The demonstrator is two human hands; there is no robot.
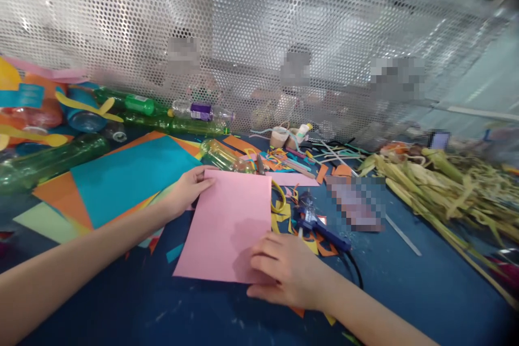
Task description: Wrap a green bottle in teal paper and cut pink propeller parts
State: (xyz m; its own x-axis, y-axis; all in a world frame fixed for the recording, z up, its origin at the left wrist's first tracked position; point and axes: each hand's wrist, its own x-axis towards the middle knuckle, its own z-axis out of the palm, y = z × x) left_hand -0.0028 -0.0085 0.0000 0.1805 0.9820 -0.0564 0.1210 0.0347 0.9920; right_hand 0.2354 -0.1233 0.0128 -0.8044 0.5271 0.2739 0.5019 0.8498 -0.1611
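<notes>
Your right hand [287,270] curls over the near right corner of the pink sheet [227,221], which lies over the dark blue tabletop [133,313]; I cannot tell whether it grips. Right of the pink sheet you have a blue glue gun [324,231]. Your left hand [190,190] pinches the pink sheet's far left corner. Left of that sheet lies turquoise paper [138,175]; beyond it, a greenish bottle [220,155], then a perforated screen [251,27].

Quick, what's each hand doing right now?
Left hand: closed, pinching the pink paper near its far left corner.
Right hand: half curled at the near right corner; whether it grips can't be told.
</notes>
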